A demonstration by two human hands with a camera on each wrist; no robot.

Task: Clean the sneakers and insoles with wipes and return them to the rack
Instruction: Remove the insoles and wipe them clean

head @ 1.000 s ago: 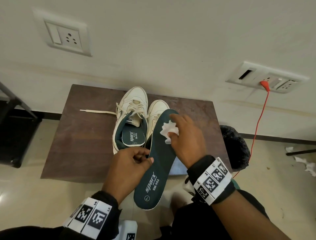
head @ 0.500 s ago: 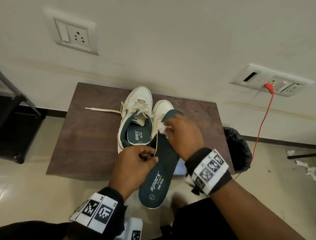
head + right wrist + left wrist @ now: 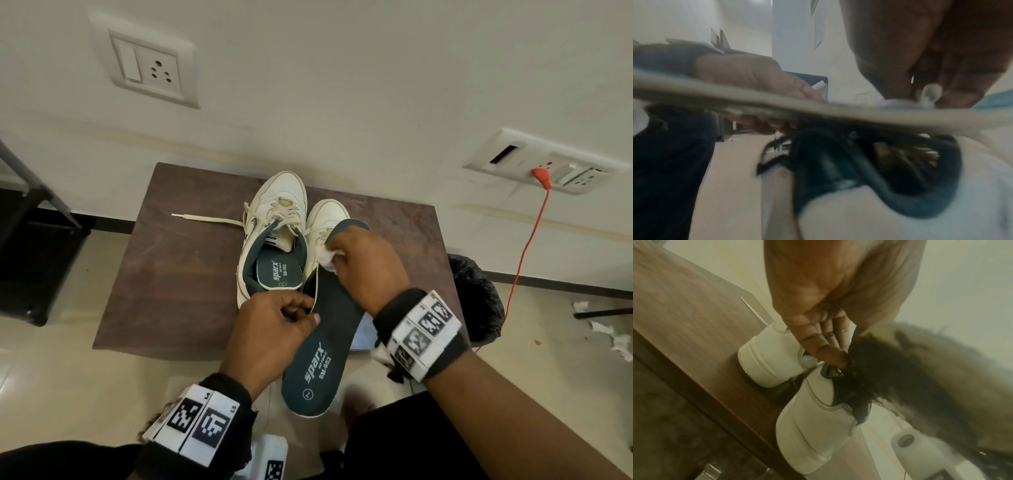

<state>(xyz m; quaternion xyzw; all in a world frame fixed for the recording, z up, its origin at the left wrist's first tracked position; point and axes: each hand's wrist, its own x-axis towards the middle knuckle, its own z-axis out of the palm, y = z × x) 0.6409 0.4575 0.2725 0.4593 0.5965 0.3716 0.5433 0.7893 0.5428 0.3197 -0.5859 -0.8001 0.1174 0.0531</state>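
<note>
Sneakers (image 3: 274, 233) on brown table (image 3: 178, 274) against white wall (image 3: 342, 85).

The bench (image 3: 178, 274) lies bare left of the sneakers (image 3: 274, 233) but for a trailing lace (image 3: 205, 219). The held insole (image 3: 329, 329) covers the right sneaker's opening; a black bin (image 3: 479, 301) crowds the right edge.

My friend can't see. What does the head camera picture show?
The left hand holds a dark green foam insole while the right hand rubs a crumpled white wipe near its toe end. Behind, two white lace-up sneakers sit on a brown wooden table.
</note>
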